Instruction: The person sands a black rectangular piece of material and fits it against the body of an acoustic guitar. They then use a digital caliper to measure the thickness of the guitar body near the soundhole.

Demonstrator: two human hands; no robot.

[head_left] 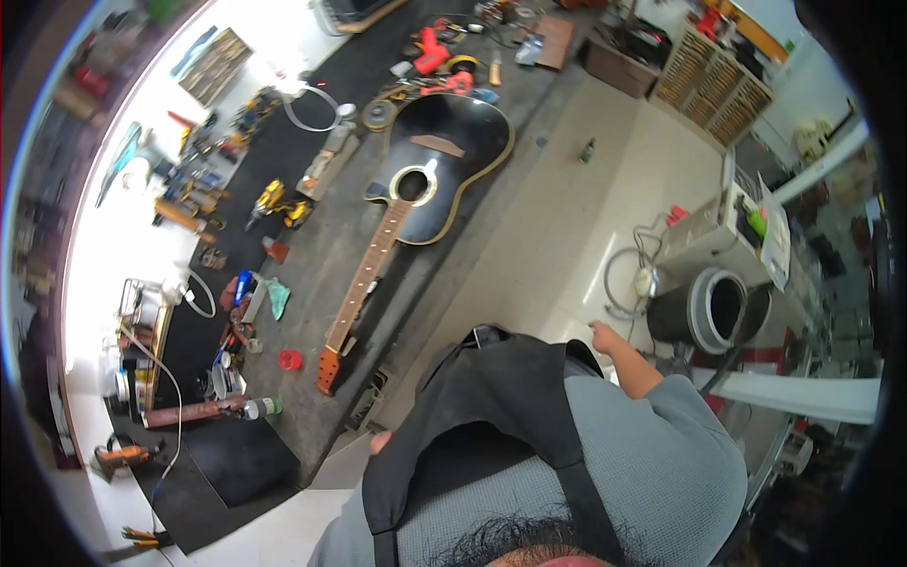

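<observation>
A black acoustic guitar point(463, 128) lies face up on the dark workbench point(312, 227), its headstock point(328, 370) pointing toward me. No strings can be made out on it. My right hand point(605, 336) hangs out at my right side, away from the bench, near a grey cylindrical bin point(704, 307). It appears to hold nothing, with a finger or thumb stretched out. Of my left hand point(380, 441) only a small bit shows beside my dark apron point(491, 378), near the bench's front edge; its fingers are hidden. Neither hand touches the guitar.
A yellow drill point(269, 200), red power tools point(431, 55) and a red cap point(290, 360) lie on the bench. Beside the bin stands a white cabinet point(709, 236) with a hose point(619, 283). A small bottle point(588, 149) stands on the pale floor.
</observation>
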